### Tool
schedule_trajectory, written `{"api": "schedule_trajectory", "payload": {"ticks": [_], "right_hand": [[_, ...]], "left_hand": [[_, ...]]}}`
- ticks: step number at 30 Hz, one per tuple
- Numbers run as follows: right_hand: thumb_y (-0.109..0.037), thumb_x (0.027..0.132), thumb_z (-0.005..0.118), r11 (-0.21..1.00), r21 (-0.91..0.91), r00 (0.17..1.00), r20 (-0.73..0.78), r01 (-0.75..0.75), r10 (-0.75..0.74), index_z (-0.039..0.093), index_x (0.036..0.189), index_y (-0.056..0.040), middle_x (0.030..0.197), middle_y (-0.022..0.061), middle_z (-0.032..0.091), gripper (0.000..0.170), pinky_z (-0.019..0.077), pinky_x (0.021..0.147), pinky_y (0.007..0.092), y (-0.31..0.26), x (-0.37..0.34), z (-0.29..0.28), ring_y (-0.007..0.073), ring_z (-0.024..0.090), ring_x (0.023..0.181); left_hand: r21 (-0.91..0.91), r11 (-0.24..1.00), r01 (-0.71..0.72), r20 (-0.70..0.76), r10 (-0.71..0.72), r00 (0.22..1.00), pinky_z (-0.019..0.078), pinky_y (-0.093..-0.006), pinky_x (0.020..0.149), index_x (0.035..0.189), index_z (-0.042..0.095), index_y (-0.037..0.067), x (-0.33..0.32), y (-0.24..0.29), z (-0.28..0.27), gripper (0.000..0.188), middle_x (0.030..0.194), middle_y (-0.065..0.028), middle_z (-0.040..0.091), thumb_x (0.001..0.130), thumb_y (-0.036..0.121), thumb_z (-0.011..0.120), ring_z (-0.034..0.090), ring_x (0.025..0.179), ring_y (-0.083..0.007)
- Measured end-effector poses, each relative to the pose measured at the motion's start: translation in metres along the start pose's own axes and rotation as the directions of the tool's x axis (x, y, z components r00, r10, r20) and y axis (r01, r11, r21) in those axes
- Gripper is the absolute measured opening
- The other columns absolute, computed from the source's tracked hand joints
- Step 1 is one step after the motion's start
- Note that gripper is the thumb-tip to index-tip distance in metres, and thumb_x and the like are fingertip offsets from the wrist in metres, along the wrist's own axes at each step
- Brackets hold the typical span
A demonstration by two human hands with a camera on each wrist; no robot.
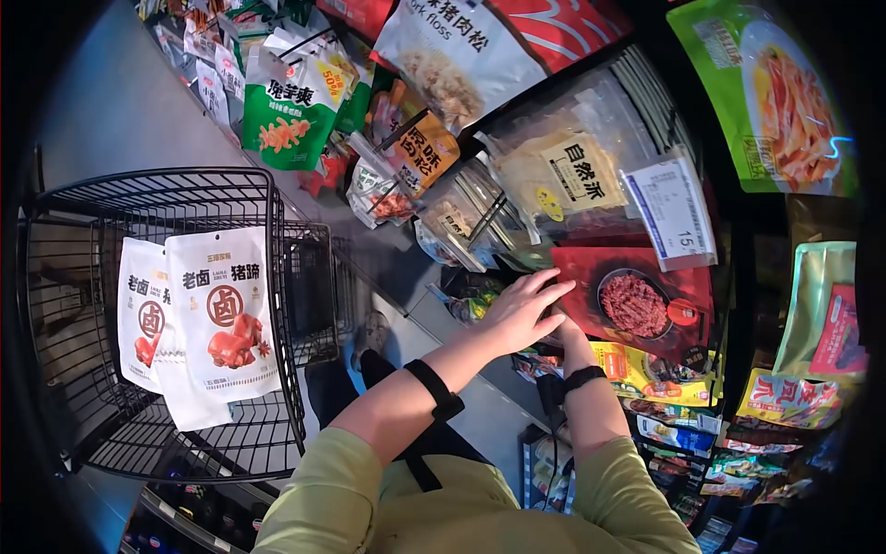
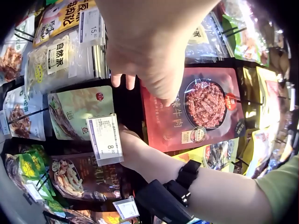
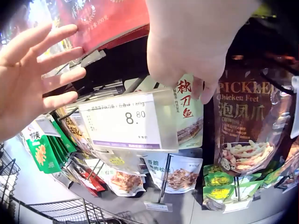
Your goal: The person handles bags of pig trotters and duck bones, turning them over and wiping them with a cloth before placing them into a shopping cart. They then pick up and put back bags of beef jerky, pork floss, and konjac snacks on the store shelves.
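My left hand (image 1: 521,316) has its fingers spread, as the right wrist view shows, with nothing between them. Its fingertips overlap the edge of a red beef pouch (image 2: 163,126) hanging on the rack. My right hand (image 3: 191,42) is lower, at the top of a pale green saury pouch (image 3: 189,116), its fingers curled at that edge and partly hidden. A price tag (image 3: 128,122) reading 8.80 hangs in front of this pouch. In the left wrist view, the same tag partly covers the right hand. The head view has most of the right hand behind the left.
A black wire cart (image 1: 286,314) stands at the left with white pouches (image 1: 221,314) in it. Clear snack bags (image 1: 572,175) hang above the red pouch. Beside the saury pouch hangs a brown chicken feet pouch (image 3: 252,116). Metal hooks and tags jut from the rack.
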State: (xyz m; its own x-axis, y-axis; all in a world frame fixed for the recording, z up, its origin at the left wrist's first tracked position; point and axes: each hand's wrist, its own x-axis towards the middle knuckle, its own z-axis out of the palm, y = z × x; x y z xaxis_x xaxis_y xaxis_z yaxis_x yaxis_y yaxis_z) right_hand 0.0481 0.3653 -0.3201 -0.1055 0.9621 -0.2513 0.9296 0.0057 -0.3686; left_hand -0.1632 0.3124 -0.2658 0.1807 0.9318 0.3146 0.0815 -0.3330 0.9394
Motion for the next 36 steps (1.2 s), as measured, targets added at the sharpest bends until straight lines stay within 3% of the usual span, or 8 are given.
{"api": "schedule_trajectory", "payload": {"ticks": [5,15,28,30,32,34,36], "right_hand": [[-0.018,0.091,0.045,0.999,-0.030,0.999,0.029,-0.015,0.016,0.050,0.121,-0.0069,0.121,0.0135,0.054,0.032,0.0362,0.096,0.0391,0.011,-0.005,-0.002,0.0261,0.049,0.113],[-0.019,0.091,0.044,0.998,-0.033,0.997,0.059,-0.055,0.057,0.048,0.123,-0.0065,0.122,0.0134,0.053,0.035,0.0344,0.098,0.0385,0.013,-0.032,-0.007,0.0262,0.047,0.115],[-0.020,0.091,0.042,0.996,-0.033,0.990,0.117,-0.079,0.082,0.045,0.127,-0.0059,0.123,0.0134,0.052,0.038,0.0323,0.101,0.0378,0.003,-0.047,-0.006,0.0263,0.045,0.117],[-0.022,0.092,0.042,0.963,0.247,0.993,0.006,0.112,-0.117,0.044,0.127,-0.0045,0.126,0.0147,0.049,0.039,0.0318,0.101,0.0388,0.026,-0.053,0.006,0.0267,0.044,0.119],[-0.019,0.091,0.048,0.963,0.238,0.992,-0.017,0.127,-0.126,0.045,0.126,-0.0016,0.125,0.0193,0.048,0.039,0.0335,0.099,0.0391,-0.019,-0.078,-0.021,0.0295,0.045,0.117],[-0.020,0.090,0.050,0.975,0.211,0.994,0.064,0.068,-0.084,0.037,0.131,-0.0009,0.128,0.0221,0.044,0.047,0.0320,0.101,0.0397,-0.046,-0.106,-0.030,0.0323,0.041,0.121],[-0.020,0.087,0.051,0.990,-0.134,0.998,0.058,0.038,-0.031,0.032,0.133,-0.0002,0.131,0.0251,0.040,0.054,0.0320,0.102,0.0408,-0.047,-0.144,-0.028,0.0363,0.035,0.125]], "left_hand": [[-0.065,0.995,0.070,-0.106,-0.076,0.991,0.0375,-0.0410,0.097,0.115,0.047,0.009,0.012,-0.002,0.008,0.040,0.122,-0.0140,0.045,0.081,0.023,0.062,0.043,0.116,-0.0324],[-0.071,0.994,0.087,-0.143,-0.096,0.985,0.0404,-0.0406,0.094,0.116,0.044,0.008,0.008,0.003,0.020,0.046,0.123,-0.0164,0.043,0.077,0.020,0.066,0.046,0.113,-0.0350],[-0.003,0.995,0.102,-0.043,-0.102,0.994,0.0406,-0.0417,0.092,0.139,0.023,0.009,-0.016,0.010,0.027,0.068,0.123,-0.0180,0.047,0.080,0.012,0.057,0.049,0.108,-0.0360],[0.004,0.996,0.089,-0.054,-0.089,0.995,0.0408,-0.0417,0.092,0.140,0.023,0.008,-0.016,0.011,0.023,0.069,0.124,-0.0178,0.047,0.080,0.012,0.057,0.049,0.108,-0.0358],[0.054,0.997,0.054,-0.109,-0.048,0.993,0.0405,-0.0410,0.091,0.139,0.025,0.008,-0.017,0.015,0.016,0.068,0.123,-0.0173,0.048,0.080,0.012,0.057,0.048,0.108,-0.0351],[0.079,0.995,0.068,-0.118,-0.058,0.991,0.0397,-0.0404,0.092,0.138,0.028,0.008,-0.019,0.018,0.007,0.065,0.122,-0.0165,0.048,0.080,0.013,0.058,0.047,0.109,-0.0345],[0.128,0.985,0.120,-0.113,-0.106,0.988,0.0393,-0.0402,0.093,0.135,0.033,0.008,-0.019,0.023,-0.005,0.061,0.121,-0.0156,0.048,0.080,0.014,0.058,0.047,0.108,-0.0343]]}}
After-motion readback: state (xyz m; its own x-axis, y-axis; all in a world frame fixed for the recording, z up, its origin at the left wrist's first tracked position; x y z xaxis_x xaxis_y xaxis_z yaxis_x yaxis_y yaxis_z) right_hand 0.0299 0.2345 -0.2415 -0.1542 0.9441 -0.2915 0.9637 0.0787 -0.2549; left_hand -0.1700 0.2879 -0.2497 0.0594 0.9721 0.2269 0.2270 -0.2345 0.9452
